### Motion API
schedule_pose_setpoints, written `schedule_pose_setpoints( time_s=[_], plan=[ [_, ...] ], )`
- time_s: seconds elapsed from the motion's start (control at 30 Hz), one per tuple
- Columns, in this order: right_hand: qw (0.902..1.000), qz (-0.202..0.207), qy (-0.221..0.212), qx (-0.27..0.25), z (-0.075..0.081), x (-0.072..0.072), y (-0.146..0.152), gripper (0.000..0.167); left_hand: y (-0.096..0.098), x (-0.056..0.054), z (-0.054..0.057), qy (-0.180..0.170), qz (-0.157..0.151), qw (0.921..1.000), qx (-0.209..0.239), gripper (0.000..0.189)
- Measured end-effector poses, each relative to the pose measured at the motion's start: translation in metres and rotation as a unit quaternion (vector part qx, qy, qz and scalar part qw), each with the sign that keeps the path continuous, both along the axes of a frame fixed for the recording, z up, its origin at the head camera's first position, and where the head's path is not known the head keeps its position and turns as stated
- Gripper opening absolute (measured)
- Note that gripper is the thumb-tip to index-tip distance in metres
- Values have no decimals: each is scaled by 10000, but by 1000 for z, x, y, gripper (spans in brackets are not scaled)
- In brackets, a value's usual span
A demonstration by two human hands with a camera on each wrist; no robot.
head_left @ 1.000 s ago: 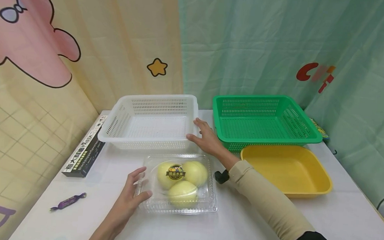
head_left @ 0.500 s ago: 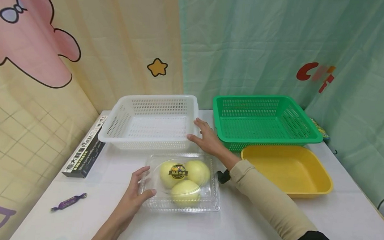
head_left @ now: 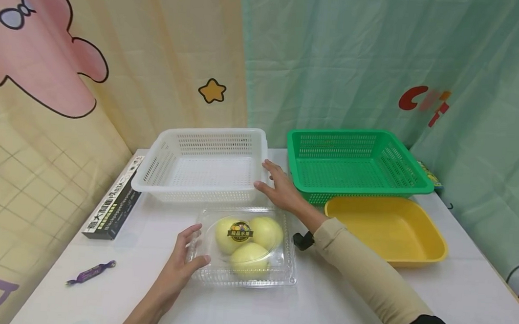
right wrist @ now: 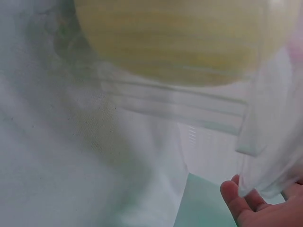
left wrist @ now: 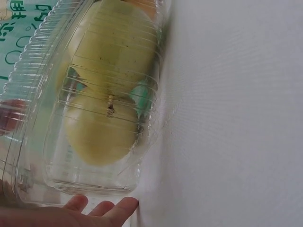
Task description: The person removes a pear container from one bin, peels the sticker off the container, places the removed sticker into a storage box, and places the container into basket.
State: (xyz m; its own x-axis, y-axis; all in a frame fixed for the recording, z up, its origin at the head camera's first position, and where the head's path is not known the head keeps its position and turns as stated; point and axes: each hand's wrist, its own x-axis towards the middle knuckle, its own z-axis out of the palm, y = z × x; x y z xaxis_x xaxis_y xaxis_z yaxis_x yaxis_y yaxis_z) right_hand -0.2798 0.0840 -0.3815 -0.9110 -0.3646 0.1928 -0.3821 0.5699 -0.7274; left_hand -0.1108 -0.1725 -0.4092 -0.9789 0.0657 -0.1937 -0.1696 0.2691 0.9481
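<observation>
A clear plastic fruit box [head_left: 275, 278] lies on the white table, lid down, with three pale yellow round fruits [head_left: 250, 260] inside that look like pears. My left hand [head_left: 178, 263] is at its left end: thumb over the near left corner, fingertips along the side wall. In the left wrist view those fingers [left wrist: 106, 209] show at the box's end wall. Beyond the box, my right hand [head_left: 282, 190] touches the right side of a white slotted basket [head_left: 196, 193], with its fingers loosely spread. In the right wrist view the fruit box partly covers that hand.
A green basket [head_left: 359, 191] stands at the back right, a yellow tray [head_left: 413, 260] in front of it under my right forearm. On the left lie a black pasta box [head_left: 111, 208] and a purple wrapped candy [head_left: 90, 273]. Curtains close off the back and sides.
Between one second and half a second ago, the fruit box and my left hand shifted slightly right. Since then both hands have stayed nearly still.
</observation>
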Motion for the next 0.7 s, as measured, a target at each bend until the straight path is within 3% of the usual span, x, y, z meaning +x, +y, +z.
schedule_pose_setpoints(
  time_s=[0.17,0.4,0.7],
  plan=[
    [9998,123,74,-132,5,5,2,68,0,1,0,44,-9,10000,22,74],
    [9993,230,-178,-237,13,16,9,68,0,1,0,37,-8,10000,-23,74],
    [9992,322,201,-136,20,35,17,66,1,1,0,66,4,10000,-42,73]
  ],
)
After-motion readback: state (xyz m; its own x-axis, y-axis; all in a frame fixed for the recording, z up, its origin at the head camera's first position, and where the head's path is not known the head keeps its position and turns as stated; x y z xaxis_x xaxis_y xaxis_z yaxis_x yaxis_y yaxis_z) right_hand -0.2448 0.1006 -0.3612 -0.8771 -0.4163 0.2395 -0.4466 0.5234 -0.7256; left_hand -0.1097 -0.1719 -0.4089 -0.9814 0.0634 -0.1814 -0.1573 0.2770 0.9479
